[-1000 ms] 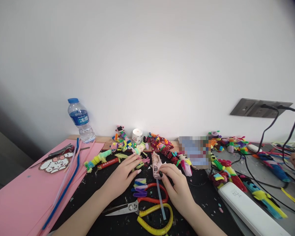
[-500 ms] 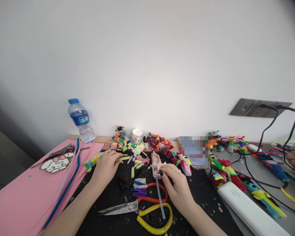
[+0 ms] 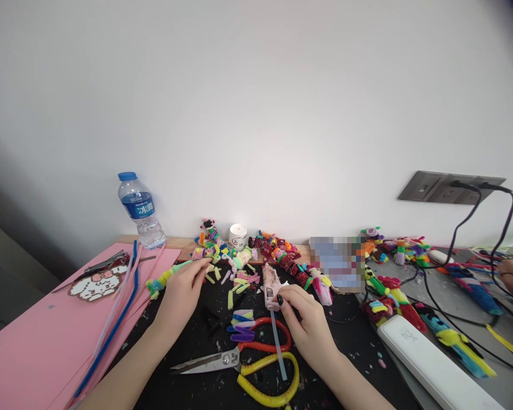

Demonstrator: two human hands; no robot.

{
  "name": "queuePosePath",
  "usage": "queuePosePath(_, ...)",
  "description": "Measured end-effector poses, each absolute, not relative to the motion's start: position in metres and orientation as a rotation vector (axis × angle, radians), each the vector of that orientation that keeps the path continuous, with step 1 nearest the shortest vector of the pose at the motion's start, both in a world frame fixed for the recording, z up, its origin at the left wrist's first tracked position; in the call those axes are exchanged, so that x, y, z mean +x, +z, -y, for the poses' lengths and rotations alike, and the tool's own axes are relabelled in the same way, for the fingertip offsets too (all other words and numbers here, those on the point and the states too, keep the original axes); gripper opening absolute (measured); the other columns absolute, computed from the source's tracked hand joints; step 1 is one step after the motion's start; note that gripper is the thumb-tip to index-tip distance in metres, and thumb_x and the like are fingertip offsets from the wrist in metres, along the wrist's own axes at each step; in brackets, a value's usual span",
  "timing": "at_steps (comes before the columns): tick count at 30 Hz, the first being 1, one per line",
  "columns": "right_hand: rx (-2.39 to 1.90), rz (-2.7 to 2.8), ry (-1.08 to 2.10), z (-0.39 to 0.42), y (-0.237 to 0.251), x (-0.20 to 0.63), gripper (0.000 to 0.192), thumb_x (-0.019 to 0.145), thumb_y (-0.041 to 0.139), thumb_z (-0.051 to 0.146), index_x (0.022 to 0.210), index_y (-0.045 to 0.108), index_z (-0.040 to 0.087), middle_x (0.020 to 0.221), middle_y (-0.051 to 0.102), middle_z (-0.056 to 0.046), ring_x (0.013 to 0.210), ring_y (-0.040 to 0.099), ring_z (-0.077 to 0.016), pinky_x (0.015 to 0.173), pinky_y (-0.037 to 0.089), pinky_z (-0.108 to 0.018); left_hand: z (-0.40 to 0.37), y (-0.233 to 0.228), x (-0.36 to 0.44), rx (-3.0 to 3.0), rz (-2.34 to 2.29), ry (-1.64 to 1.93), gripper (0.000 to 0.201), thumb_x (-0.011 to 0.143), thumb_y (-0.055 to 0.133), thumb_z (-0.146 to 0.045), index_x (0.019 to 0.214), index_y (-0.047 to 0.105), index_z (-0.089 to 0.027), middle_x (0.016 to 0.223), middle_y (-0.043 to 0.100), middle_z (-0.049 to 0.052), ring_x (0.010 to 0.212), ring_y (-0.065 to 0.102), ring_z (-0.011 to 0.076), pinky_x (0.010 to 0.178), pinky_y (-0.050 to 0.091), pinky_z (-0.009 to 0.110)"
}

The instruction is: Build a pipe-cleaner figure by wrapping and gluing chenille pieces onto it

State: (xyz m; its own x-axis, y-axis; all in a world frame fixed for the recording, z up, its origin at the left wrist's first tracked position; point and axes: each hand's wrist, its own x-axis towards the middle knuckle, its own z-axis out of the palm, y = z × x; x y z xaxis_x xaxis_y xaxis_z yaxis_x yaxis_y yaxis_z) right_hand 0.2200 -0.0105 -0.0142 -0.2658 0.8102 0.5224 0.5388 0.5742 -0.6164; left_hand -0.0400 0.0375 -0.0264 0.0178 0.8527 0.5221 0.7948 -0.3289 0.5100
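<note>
- Mat (image 3: pixel 188 394) carries scissors (image 3: pixel 231 359), not in use.
- Left hand (image 3: pixel 183 290): fingers bent close together; if they pinch something, I cannot tell.
- Right hand (image 3: pixel 302 310) pinches the glue gun's (image 3: pixel 272 285) near end, beyond scissors.
- Figures (image 3: pixel 320 283): several look finished.
- Cut pieces (image 3: pixel 230 299): loose, seemingly not yet joined.

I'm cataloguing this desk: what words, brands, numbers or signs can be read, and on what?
Nothing reads with certainty.
Water bottle label: white characters, too small to be sure.
White oblong device: grey marking, too blurred.
Paper cup: red and dark print, too small.
Scissors: dark marking near the pivot, too small.
Pink glue gun: dark marks, too blurred.
</note>
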Motion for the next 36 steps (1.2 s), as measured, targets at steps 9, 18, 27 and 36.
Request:
queuePosePath(9,-1.079,1.981,0.452,0.013,-0.012,0.218,0.017,0.085,0.043,0.01,0.093,0.055,0.019,0.089,0.06,-0.006,0.083,0.055,-0.0182,0.073,0.044,-0.029,-0.012,-0.015,-0.004,1.726,-1.283,1.204,0.019,0.082,0.052,-0.024,0.098,0.058,-0.017,0.084,0.068,0.004,0.069,0.066,0.0167,0.067,0.054,0.028)
queuePosePath(18,-0.993,2.194,0.54,0.018,-0.01,0.212,0.014,0.086,0.045,0.013,0.09,0.057,0.02,0.083,0.061,-0.004,0.079,0.053,-0.0179,0.07,0.042,-0.029,0.013,-0.014,0.022,1.675,-1.003,1.05,0.022,0.076,0.059,-0.016,0.097,0.061,-0.018,0.085,0.069,0.003,0.077,0.066,0.0173,0.073,0.054,0.026)
queuePosePath(27,-1.008,2.152,0.561,0.019,-0.01,0.212,0.015,0.085,0.043,0.01,0.088,0.055,0.019,0.081,0.058,-0.004,0.077,0.051,-0.0177,0.069,0.04,-0.029,0.012,-0.011,0.022,1.465,-1.008,1.048,0.016,0.076,0.058,-0.015,0.093,0.06,-0.015,0.084,0.071,0.005,0.08,0.067,0.0195,0.074,0.054,0.027)
queuePosePath(36,-1.026,2.165,0.562,0.021,-0.011,0.21,0.009,0.086,0.044,0.014,0.081,0.05,0.019,0.077,0.054,-0.003,0.074,0.048,-0.0169,0.066,0.038,-0.028,0.015,-0.011,0.025,1.788,-1.059,0.992,0.01,0.081,0.055,-0.022,0.081,0.064,-0.016,0.075,0.067,0.002,0.067,0.061,0.0146,0.062,0.047,0.021)
